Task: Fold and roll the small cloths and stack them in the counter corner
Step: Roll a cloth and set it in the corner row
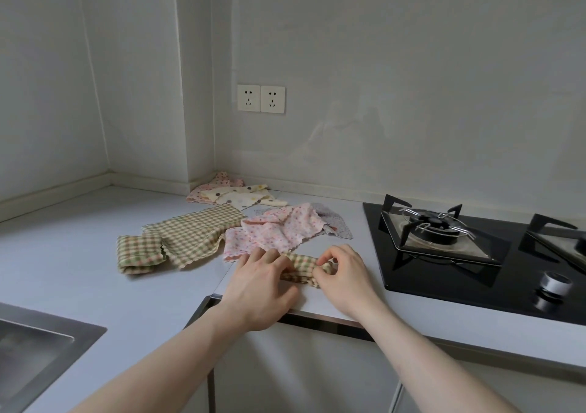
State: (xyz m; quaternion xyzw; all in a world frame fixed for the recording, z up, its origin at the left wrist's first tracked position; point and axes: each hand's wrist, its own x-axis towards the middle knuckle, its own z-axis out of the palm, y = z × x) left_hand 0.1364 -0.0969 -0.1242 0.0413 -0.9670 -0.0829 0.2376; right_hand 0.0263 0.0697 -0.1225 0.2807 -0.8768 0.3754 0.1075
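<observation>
Checked roll (302,270) pinched in both hands' grip, pink cloth (272,232) just behind.

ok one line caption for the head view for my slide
Both hands, left hand and right hand, roll a small checked cloth at the counter edge, unfolded cloths beyond.

Green-and-cream checks are shown on the rolled cloth (302,270), the folded bundle (139,254) and the flat cloth (193,233), pink florals on the crumpled cloth (276,232), coloured dots on the cream corner cloth (241,198).
</observation>
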